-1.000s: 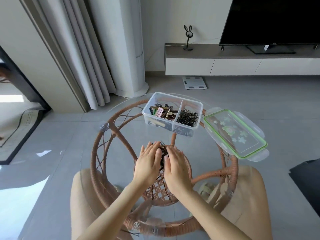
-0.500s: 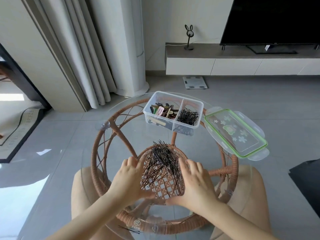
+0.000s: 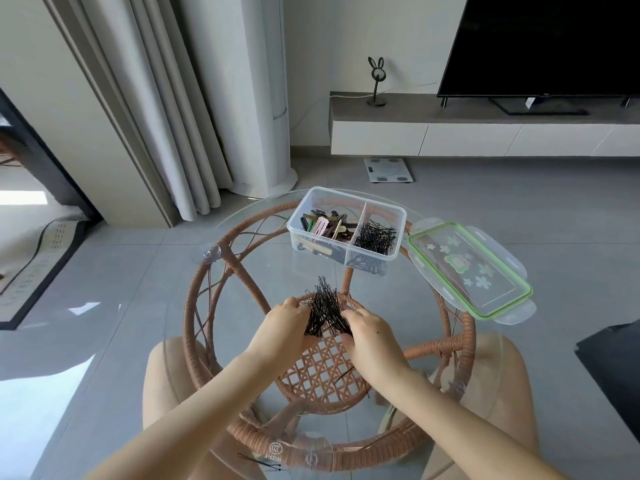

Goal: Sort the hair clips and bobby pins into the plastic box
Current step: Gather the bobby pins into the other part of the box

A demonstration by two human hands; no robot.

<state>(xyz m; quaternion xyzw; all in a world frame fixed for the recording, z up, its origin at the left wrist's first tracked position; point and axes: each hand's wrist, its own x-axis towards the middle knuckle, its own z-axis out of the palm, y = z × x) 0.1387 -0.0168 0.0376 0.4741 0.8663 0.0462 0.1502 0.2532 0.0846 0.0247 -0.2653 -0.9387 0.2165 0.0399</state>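
A home living room: television (image 3: 547, 43) on a low cabinet (image 3: 485, 133), curtains (image 3: 149, 109), tiled floor (image 3: 519, 209).

Both forearms reach forward and converge. The left hand (image 3: 289, 322) and right hand (image 3: 372, 336) sit close together, palms down, fingers curled inward toward each other, gathering something between them.

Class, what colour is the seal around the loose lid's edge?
Green, on the lid beside the plastic box; head view.

The left hand (image 3: 289, 322) and right hand (image 3: 372, 336) hide part of the bobby pins (image 3: 325, 311).
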